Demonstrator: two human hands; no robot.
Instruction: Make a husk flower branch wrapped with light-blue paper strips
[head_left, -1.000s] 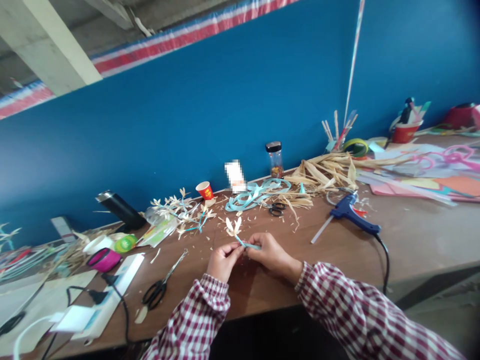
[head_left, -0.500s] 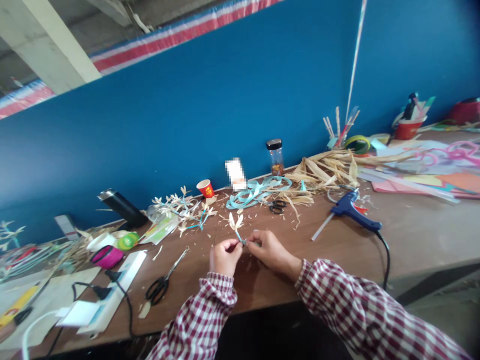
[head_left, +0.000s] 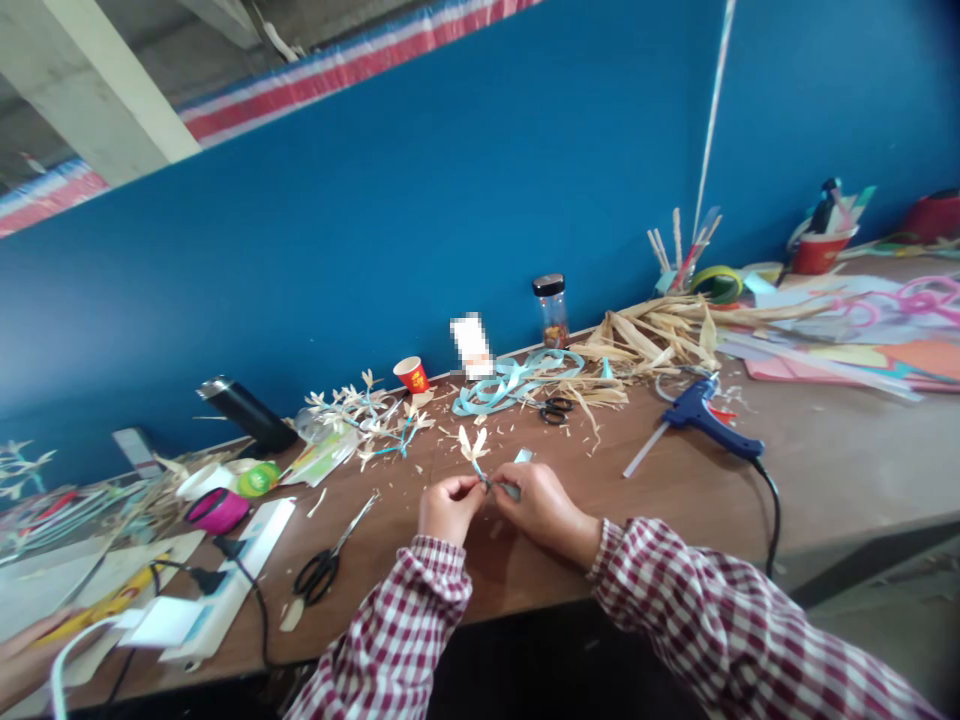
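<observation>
A small pale flower, seemingly of dried husk, stands upright on a thin light-blue stem. My left hand is closed, pinching that stem low down between thumb and forefinger. Close against it, my right hand is closed with its fingertips on a light-blue strip at the stem's lower end. Part of the strip shows beyond the right knuckles; the rest is hidden by the fingers. Beyond the hands lie black-handled scissors and a loop of light-blue ribbon.
Right of my hands lies a blue glue gun with its cord. More scissors and a white power strip are at left. Behind are a red paper cup, a jar and dried husks. Another person's hand touches something yellow.
The light-blue strip now shows above my right hand, which has turned slightly. The other person's hand has come further into view at the left, with the yellow thing shifted.
</observation>
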